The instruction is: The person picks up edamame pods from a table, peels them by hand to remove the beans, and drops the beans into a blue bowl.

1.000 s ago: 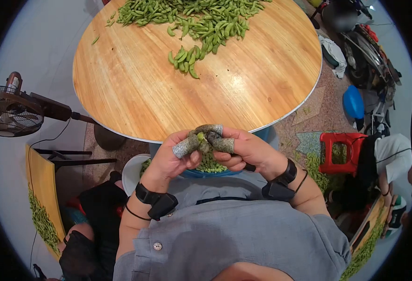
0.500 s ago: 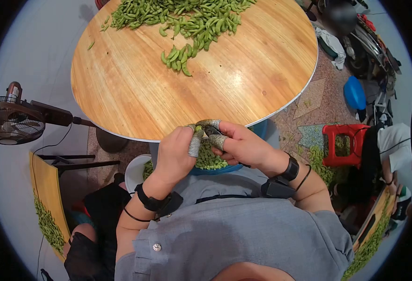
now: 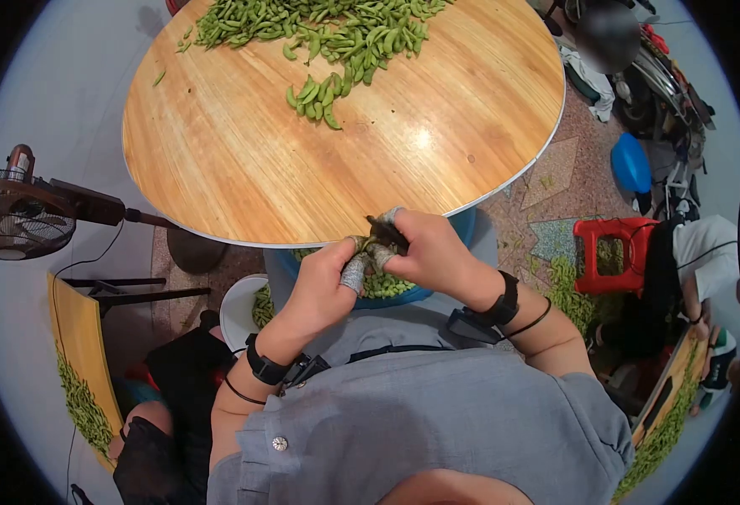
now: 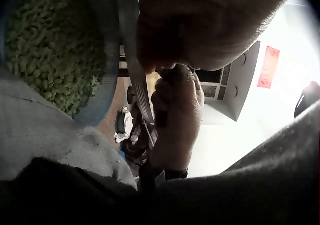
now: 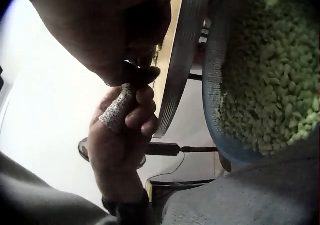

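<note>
My two hands meet just below the round wooden table's (image 3: 302, 168) near edge, above a blue basin (image 3: 409, 298) full of shelled green beans (image 4: 50, 44). The left hand (image 3: 328, 282) and the right hand (image 3: 424, 248) both pinch one small green pod (image 3: 362, 243) between thumbs and fingertips that wear grey woven covers. In the right wrist view the left hand (image 5: 122, 130) shows with its fingers curled and a grey cover on the thumb. The left wrist view looks up at the right hand (image 4: 175, 120) from below. The pod itself is mostly hidden by the fingers.
A large heap of green pods (image 3: 336, 34) lies on the far half of the table. A white bowl (image 3: 235, 311) stands on the floor to my left, near a fan (image 3: 16, 219). A red stool (image 3: 610, 252) and another seated person (image 3: 698, 261) are to the right.
Both hands have risen toward the table edge and drawn closer together. The left hand has turned inward, so less of the pod shows.
</note>
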A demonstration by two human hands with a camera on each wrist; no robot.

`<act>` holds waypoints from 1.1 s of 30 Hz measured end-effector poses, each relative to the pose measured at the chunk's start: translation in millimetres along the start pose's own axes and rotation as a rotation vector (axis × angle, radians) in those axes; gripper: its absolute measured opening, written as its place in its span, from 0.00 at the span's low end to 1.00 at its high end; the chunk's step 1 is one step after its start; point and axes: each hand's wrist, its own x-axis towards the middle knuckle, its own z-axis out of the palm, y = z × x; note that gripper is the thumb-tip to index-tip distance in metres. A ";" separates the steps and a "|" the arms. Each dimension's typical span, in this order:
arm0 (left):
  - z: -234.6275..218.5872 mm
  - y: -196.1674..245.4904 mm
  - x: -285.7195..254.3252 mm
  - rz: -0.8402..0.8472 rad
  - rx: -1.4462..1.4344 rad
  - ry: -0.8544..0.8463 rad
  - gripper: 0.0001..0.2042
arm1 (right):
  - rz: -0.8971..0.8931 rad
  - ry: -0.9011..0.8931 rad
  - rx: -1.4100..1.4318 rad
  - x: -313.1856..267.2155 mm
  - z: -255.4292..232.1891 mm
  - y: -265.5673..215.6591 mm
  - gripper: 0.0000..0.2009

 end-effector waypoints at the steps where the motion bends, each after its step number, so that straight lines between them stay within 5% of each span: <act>1: -1.7 2.8 -1.5 -0.081 -0.085 -0.003 0.10 | -0.063 -0.012 -0.123 0.4 0.9 -2.5 0.16; 9: -29.1 -12.8 -30.8 -0.260 -0.275 0.094 0.11 | -0.070 -0.109 -0.193 -1.2 -7.1 -5.4 0.10; 11: -36.8 -30.2 -56.5 -0.335 -0.434 0.328 0.12 | -0.056 -0.077 -0.224 12.3 -12.0 -7.6 0.09; 15: -69.5 -55.5 -111.7 -0.523 0.458 0.307 0.12 | -0.012 -0.009 -0.232 67.2 -13.9 2.1 0.08; 20: -65.1 -78.9 -142.1 -0.688 0.804 0.304 0.14 | -0.047 0.169 -0.370 146.1 10.5 23.1 0.09; 22: -71.0 -70.1 -128.4 -0.325 0.645 0.362 0.15 | -0.059 0.235 -0.409 154.9 19.9 29.2 0.09; 27: -65.3 -24.7 -54.9 -0.033 0.063 0.289 0.12 | -0.006 0.208 -0.295 121.4 11.5 13.9 0.10; 33: -27.6 -4.6 21.9 -0.167 -0.611 0.248 0.12 | -0.024 0.228 0.036 36.5 15.3 -20.0 0.14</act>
